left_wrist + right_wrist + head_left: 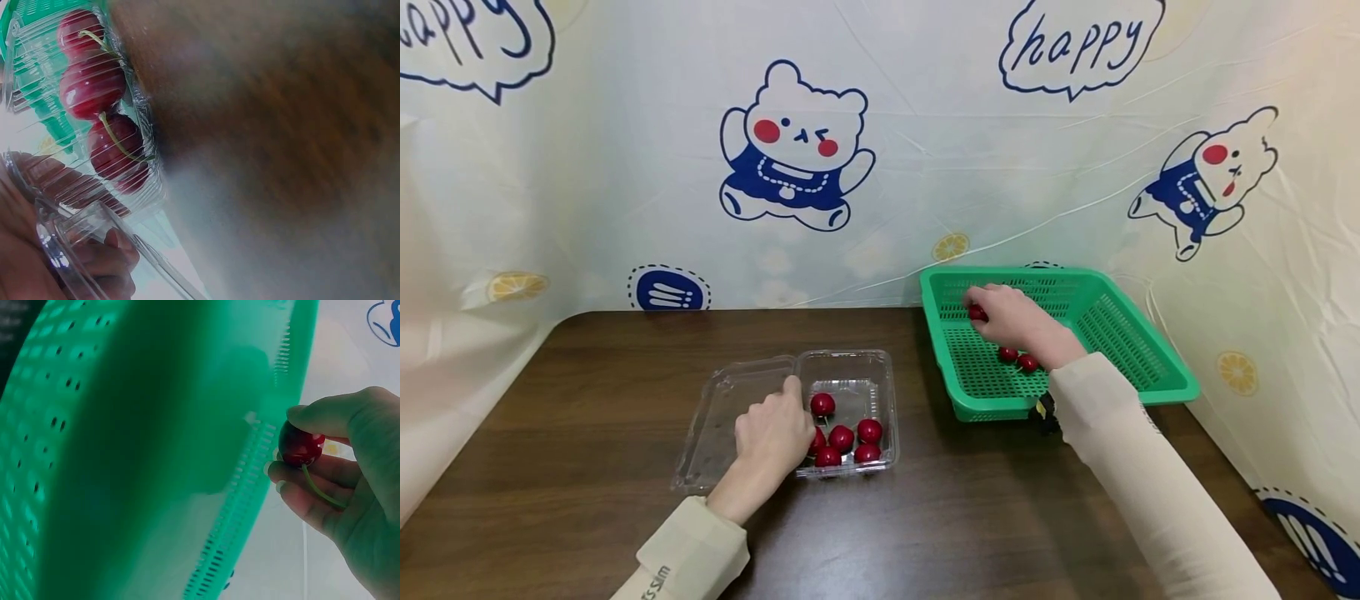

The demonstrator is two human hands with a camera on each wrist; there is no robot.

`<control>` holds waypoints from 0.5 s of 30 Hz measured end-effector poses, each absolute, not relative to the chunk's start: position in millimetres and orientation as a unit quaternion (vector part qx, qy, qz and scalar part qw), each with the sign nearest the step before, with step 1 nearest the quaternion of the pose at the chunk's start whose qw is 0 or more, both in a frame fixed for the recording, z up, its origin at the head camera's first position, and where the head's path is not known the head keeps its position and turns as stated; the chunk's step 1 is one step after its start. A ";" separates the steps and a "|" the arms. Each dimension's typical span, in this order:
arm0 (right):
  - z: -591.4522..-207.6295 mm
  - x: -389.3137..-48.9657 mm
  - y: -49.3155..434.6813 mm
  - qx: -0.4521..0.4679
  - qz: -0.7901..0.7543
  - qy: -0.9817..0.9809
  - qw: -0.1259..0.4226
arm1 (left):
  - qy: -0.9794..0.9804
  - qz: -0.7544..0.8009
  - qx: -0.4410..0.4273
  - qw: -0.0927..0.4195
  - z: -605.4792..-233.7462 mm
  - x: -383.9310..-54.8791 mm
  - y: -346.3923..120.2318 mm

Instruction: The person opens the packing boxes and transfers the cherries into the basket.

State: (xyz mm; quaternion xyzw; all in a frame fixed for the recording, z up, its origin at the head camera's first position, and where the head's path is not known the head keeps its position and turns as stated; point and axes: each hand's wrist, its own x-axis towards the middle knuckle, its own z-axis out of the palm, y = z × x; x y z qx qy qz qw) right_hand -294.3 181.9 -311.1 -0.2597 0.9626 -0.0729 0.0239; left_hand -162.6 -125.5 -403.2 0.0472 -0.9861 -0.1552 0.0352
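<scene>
A hinged clear plastic box [891, 400] lies open with several red cherries [841, 438] in it. My left hand [775, 429] grips the box's hinge side, index finger stretched along the edge; other fingers [103, 262] curl behind the clear lid in the left wrist view. Over the green basket [958, 392], my right hand [1018, 318] pinches one cherry [300, 445] between thumb and fingertips. Its green stem [320, 490] hangs toward the palm. Two more cherries [1027, 362] lie on the basket's floor below that hand.
The box's lid [718, 421] lies folded out to the left on the brown wooden table [587, 467]. A printed cloth [910, 150] hangs behind and along both sides. Near the basket's front rim, a small black object [1045, 414] sits at the right wrist.
</scene>
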 end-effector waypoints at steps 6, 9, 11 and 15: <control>-313.2 -297.0 190.9 -0.248 -0.066 0.966 0.032 | -0.986 -0.156 0.046 0.037 -403.7 -162.7 -124.5; -314.9 -298.0 196.2 -0.242 -0.061 0.968 0.037 | -0.986 -0.156 0.046 0.037 -404.0 -162.8 -124.4; -316.2 -298.9 199.8 -0.242 -0.059 0.968 0.040 | -0.986 -0.155 0.046 0.038 -404.3 -162.9 -124.5; -317.8 -299.4 206.6 -0.237 -0.056 0.969 0.045 | -0.986 -0.154 0.046 0.041 -404.7 -162.9 -124.7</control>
